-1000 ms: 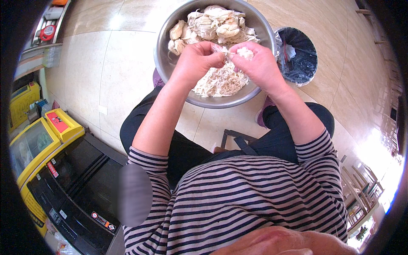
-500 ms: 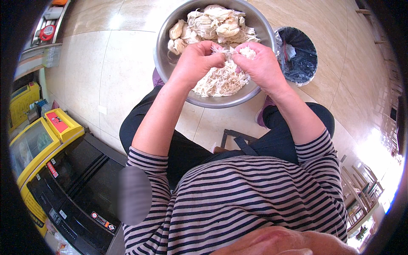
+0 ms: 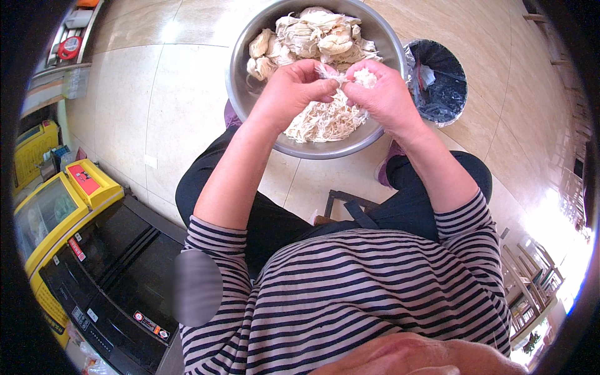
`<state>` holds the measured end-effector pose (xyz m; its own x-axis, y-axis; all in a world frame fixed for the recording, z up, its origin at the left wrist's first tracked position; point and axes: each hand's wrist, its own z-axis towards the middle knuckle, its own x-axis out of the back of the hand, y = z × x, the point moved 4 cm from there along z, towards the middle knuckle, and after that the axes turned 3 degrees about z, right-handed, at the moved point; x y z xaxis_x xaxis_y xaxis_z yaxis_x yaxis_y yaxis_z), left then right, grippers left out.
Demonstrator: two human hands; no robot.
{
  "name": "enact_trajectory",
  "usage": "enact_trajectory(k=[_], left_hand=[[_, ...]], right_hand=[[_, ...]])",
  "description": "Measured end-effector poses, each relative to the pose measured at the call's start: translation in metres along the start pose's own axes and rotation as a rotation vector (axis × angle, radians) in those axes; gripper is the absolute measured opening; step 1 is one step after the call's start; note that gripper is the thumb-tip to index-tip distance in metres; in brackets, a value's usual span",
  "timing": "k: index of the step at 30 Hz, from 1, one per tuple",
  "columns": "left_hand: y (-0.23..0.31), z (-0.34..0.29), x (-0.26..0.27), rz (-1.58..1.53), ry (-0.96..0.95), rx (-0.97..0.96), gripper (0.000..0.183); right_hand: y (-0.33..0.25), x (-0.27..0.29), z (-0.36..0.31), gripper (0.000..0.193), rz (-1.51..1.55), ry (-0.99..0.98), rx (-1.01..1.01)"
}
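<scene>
A wide metal bowl point(image 3: 236, 87) stands on the floor in front of me. Large chunks of pale cooked meat, which looks like chicken point(image 3: 312, 36), fill its far side. A heap of fine meat shreds point(image 3: 325, 122) lies at its near side. Above the bowl, my left hand point(image 3: 292, 87) pinches one end of a small tuft of shredded meat point(image 3: 329, 74). The other end is between the fingertips of my right hand point(image 3: 382, 94). More white shreds point(image 3: 364, 78) are bunched in the right palm. Both hands are closed and almost touching.
A bin lined with a black bag point(image 3: 447, 81) stands right of the bowl. To my left are a black chest-like appliance point(image 3: 119, 262) and a yellow cabinet with a clear window point(image 3: 53, 209). Wooden chairs point(image 3: 531, 281) are at the right. A dark low frame point(image 3: 340, 203) lies between my legs.
The tuft between my fingertips has been drawn out a little, its loose strands now pointing up. Both hands have shifted only slightly, and the bowl stays put.
</scene>
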<state>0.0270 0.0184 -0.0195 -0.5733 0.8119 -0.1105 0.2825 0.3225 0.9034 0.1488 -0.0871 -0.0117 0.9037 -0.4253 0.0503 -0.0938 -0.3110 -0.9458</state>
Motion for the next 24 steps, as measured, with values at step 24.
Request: enact_trajectory(k=[24], left_hand=[[-0.0017,0.0007,-0.0027,0.001,-0.062,0.032,0.028]], right_hand=[[0.0032,-0.0019,0.0034,0.032,-0.226,-0.028,0.101]])
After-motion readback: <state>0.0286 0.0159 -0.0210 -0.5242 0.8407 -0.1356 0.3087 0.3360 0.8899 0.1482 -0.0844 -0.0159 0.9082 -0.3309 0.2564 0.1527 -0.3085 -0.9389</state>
